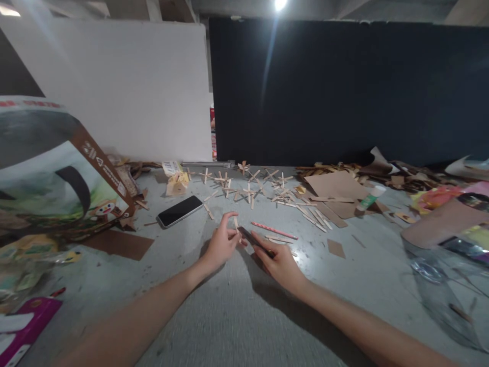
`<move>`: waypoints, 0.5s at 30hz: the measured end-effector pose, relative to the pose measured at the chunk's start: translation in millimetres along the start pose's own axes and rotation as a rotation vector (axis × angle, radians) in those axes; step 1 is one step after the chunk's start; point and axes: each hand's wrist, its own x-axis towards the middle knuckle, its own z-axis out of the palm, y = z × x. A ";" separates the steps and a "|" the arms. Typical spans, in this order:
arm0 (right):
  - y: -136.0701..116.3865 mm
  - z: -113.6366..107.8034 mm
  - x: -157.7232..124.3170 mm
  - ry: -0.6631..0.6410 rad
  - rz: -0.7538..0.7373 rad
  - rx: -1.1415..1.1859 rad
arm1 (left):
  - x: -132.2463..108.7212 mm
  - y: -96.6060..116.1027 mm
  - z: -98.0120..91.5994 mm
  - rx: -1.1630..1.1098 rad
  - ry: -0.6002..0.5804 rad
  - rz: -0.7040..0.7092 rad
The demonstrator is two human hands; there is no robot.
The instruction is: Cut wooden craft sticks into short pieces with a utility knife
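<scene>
My left hand [222,244] pinches a short, flat wooden craft stick [236,223] upright between thumb and fingers. In my right hand [281,266] is a dark, slim utility knife [250,238], its front end close to the stick and my left fingertips. Whether the blade touches the wood cannot be made out. Just beyond my right hand lies a red patterned pencil [274,230], with loose craft sticks [280,239] beside it. Farther back, several sticks are joined into small crosses and stars [249,192].
A black phone [179,211] lies at left, near a large printed bag [57,173]. Cardboard sheets [336,188] and a glue stick [370,199] are at back right. A clear plastic container [439,285] stands at far right, a purple object [32,326] at near left.
</scene>
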 end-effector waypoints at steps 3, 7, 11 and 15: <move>-0.1 -1.5 2.3 -0.024 0.100 0.120 | 1.1 -0.4 -0.3 -0.024 0.015 -0.009; 2.6 -3.5 3.7 0.050 0.079 0.077 | 2.2 -0.5 -0.5 -0.104 0.024 -0.031; 3.9 -3.2 1.4 0.089 -0.117 -0.099 | 1.9 -0.4 -0.8 -0.079 0.012 -0.005; 4.1 -3.0 0.1 0.066 -0.208 -0.196 | 1.2 0.2 -1.3 -0.058 -0.010 0.010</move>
